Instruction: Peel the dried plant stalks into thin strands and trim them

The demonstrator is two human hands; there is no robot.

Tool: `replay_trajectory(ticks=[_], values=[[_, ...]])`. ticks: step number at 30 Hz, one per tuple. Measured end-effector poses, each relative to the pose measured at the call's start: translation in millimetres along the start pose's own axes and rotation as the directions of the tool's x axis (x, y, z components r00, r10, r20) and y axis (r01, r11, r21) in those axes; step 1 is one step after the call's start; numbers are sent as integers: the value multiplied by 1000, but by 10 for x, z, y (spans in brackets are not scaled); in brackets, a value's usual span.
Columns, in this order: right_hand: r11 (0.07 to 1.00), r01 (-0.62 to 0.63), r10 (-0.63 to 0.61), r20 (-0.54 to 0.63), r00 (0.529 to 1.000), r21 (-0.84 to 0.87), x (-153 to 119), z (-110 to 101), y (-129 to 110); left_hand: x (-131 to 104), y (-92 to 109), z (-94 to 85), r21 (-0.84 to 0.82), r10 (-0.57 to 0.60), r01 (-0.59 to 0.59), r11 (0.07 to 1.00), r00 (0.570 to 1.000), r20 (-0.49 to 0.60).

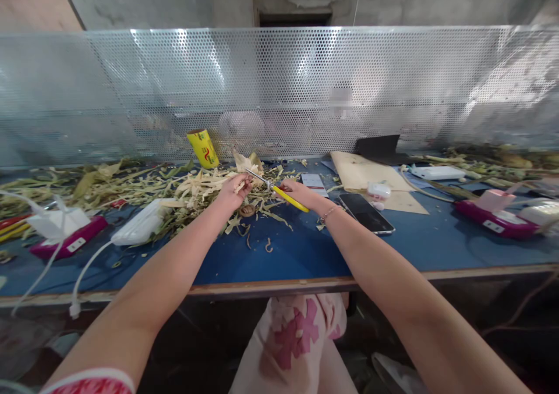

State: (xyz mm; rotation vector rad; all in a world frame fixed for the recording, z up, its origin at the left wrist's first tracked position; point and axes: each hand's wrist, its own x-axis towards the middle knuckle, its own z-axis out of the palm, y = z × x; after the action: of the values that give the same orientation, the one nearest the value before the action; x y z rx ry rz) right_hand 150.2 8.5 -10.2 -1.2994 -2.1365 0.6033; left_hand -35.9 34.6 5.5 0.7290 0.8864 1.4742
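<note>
My left hand (238, 189) is closed with its fingertips pinched on a pale dried plant piece (248, 164), over a pile of dry husks and stalks (201, 187). In my right hand (299, 191) are yellow-handled snips (290, 198). Their thin metal blades point left and reach the fingers of my left hand. Whether the blades touch the plant piece is too small to tell. A small brown curled scrap (247, 210) lies on the blue tabletop (262, 257) below my hands.
Behind the pile leans a yellow tube (203, 148), before a perforated metal screen (279, 85). To the right lie a phone (365, 212), a white earbud case (378, 191) and brown paper (364, 173). Purple power strips (70, 240) with white cables and a white power bank (142, 222) flank my arms.
</note>
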Motion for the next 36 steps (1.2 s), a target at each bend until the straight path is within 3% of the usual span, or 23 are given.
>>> replay_trajectory(ticks=[4,18,30,36], values=[[998,12,-12,11,1000,62,25,-1,31,-13,10,2,-12,-1,1,1000,1000,12],[999,16,-14,38,999,-43,4,-15,107,-19,-24,-10,-13,-15,16,1000,999,51],[988,65,-69,23,997,141,-8,-34,20,-32,-8,4,-8,-19,20,1000,998,52],[999,14,-14,-1,1000,52,-2,-28,-38,-28,-14,0,-18,-5,6,1000,999,54]])
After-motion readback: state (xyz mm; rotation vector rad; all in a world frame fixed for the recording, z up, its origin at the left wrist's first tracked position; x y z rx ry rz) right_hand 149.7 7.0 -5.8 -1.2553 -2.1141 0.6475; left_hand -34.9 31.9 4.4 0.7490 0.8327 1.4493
